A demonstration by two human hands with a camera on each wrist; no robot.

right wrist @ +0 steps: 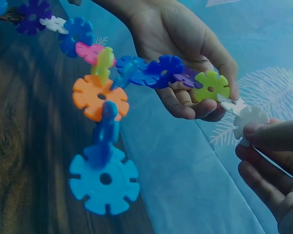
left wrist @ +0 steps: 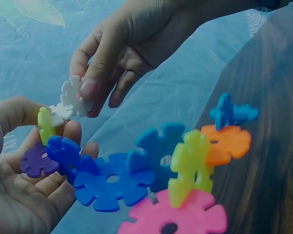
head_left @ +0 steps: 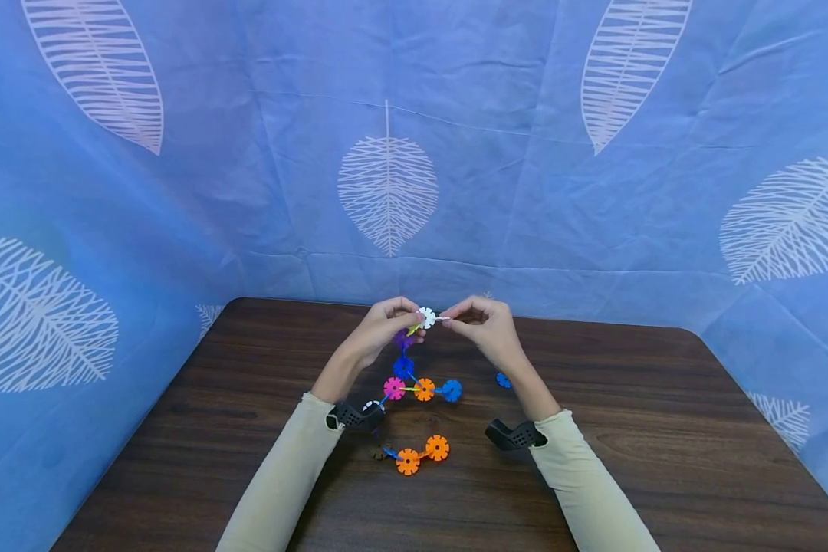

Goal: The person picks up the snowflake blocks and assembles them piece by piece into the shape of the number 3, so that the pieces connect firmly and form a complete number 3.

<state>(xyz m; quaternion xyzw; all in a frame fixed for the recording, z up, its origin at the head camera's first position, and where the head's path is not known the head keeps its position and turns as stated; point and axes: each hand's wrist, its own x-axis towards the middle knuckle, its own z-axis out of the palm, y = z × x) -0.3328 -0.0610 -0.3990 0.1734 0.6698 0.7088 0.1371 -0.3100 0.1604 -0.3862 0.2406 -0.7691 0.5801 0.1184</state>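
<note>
A linked chain of notched snowflake discs hangs from the raised hands. My left hand (head_left: 372, 334) pinches its upper end at a white disc (head_left: 426, 317), with a lime disc (right wrist: 211, 87) and a purple disc (left wrist: 39, 160) joined below. Between thumb and fingers, my right hand (head_left: 488, 328) pinches another white disc (right wrist: 254, 119), which meets the first one edge to edge. How deep their slots interlock I cannot tell. Farther along the chain come a dark blue disc (head_left: 403, 368), a pink disc (head_left: 394, 388), an orange disc (head_left: 424, 389) and a light blue disc (head_left: 451, 391).
Toward the near side, the chain's other part shows orange discs (head_left: 408, 461), partly hidden behind the left wrist's black strap (head_left: 355, 416). A blue disc (head_left: 503, 379) lies on the dark wooden table (head_left: 662, 429) beside the right forearm. Behind hangs a blue leaf-print cloth (head_left: 497, 192).
</note>
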